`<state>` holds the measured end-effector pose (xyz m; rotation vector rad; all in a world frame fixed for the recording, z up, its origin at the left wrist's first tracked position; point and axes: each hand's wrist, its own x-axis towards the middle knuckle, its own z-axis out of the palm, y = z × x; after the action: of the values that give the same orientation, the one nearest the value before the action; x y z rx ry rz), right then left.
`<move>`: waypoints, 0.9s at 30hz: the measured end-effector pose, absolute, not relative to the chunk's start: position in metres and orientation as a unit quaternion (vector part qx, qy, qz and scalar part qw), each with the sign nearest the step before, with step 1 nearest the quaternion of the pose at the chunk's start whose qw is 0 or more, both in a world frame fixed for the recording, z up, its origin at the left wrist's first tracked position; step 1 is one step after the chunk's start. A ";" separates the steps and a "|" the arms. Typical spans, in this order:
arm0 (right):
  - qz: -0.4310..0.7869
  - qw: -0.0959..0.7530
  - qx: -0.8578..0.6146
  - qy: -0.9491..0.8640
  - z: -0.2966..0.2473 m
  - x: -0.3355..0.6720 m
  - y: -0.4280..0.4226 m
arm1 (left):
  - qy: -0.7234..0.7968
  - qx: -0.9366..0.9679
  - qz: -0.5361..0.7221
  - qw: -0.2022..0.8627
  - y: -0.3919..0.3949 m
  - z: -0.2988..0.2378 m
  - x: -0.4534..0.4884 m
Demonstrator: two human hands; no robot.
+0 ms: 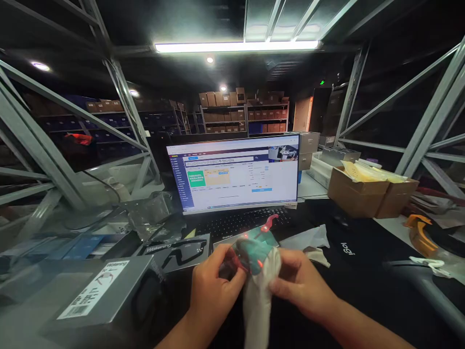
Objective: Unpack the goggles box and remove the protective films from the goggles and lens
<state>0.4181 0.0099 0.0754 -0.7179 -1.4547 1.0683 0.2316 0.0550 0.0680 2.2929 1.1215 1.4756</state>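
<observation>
Both hands hold a pair of sport glasses (254,252) with a dark teal lens and red arms, low in the middle of the view. My left hand (212,286) pinches the left end of the frame. My right hand (298,281) presses a white cloth (259,295) over the right side of the lens; the cloth hangs down between my wrists. One red arm (269,224) sticks up behind, above a black keyboard (243,223). Part of the lens is hidden by the cloth.
A lit monitor (236,169) stands behind the keyboard. Grey glasses boxes (105,286) and a printed card (178,249) lie left. A crumpled tissue (308,240), black mouse pad (348,247), open cardboard box (363,191) and orange object (417,230) are right. Metal shelving frames both sides.
</observation>
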 end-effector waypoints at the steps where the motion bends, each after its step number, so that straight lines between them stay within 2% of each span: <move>1: 0.433 0.581 -0.302 -0.620 0.071 0.412 0.008 | 0.376 0.773 0.504 0.085 0.054 0.065 0.233; 9: 0.190 0.664 -0.287 -0.664 0.064 0.399 0.003 | 0.305 0.782 0.539 -0.065 0.046 0.053 0.235; 13: 0.130 0.688 -0.324 -0.636 0.057 0.393 0.000 | 0.285 0.794 0.528 -0.101 0.045 0.052 0.236; 17: 0.183 0.727 -0.392 -0.533 0.059 0.393 -0.002 | 0.262 0.807 0.524 -0.075 0.048 0.049 0.239; 24: 0.444 0.732 -0.358 -0.371 0.081 0.412 0.007 | 0.220 0.819 0.529 -0.032 0.051 0.041 0.239; 27: 0.397 0.760 -0.368 -0.359 0.066 0.400 0.008 | 0.249 0.825 0.508 -0.009 0.052 0.039 0.239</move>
<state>0.4003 0.0085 0.0660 -0.8011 -0.7825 0.8641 0.2388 0.0517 0.0391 2.6066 0.7861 1.6050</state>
